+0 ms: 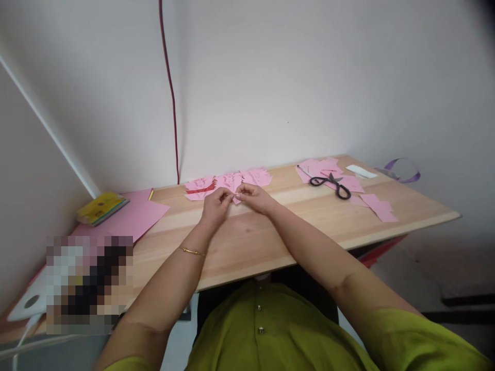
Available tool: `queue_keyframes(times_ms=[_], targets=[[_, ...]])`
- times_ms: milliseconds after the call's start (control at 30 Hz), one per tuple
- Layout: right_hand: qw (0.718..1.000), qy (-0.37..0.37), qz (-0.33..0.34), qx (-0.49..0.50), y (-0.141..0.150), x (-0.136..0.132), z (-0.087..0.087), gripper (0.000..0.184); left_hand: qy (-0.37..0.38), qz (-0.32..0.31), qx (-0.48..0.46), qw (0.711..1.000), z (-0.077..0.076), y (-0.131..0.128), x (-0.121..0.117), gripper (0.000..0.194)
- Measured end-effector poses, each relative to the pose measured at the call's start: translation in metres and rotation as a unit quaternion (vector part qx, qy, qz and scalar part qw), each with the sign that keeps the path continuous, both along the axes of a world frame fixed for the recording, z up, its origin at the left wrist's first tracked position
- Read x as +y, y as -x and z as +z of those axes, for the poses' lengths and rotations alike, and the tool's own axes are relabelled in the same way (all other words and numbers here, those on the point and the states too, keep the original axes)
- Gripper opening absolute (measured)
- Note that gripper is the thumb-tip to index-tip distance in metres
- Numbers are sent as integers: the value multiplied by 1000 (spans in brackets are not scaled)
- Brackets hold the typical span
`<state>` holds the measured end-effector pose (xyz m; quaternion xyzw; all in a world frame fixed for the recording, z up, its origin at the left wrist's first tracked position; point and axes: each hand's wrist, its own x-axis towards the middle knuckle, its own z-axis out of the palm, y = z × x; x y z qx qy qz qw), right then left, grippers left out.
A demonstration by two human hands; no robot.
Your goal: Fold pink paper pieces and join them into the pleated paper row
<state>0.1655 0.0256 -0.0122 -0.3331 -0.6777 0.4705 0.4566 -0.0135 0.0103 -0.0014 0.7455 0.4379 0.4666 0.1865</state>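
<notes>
My left hand (217,206) and my right hand (253,197) meet over the middle of the wooden table, fingertips almost touching. Both pinch a small piece of pink paper (236,200), mostly covered by the fingers. Just beyond them, along the wall, lie pink paper cutouts with jagged edges: one at the left (199,183) with a red strip (201,189) across it, a middle one (227,180) partly behind my hands, and one at the right (258,177).
Black-handled scissors (335,181) rest on pink scraps (317,167) at the back right, near a white strip (361,171) and a purple ribbon loop (413,178). At left are pink sheets (131,219), a yellow packet (101,207) and a blurred-out area. A dark red cable (172,98) hangs down the wall.
</notes>
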Motion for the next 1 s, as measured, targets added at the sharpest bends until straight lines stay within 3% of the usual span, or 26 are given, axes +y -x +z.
queue_keyframes(times_ms=[900, 1000], targets=[[999, -23, -16, -32, -2, 0, 0, 26, 36, -7, -26, 999, -6, 0, 4, 10], [999, -36, -23, -26, -1, 1, -2, 24, 60, -17, -86, 994, -9, -3, 7, 14]])
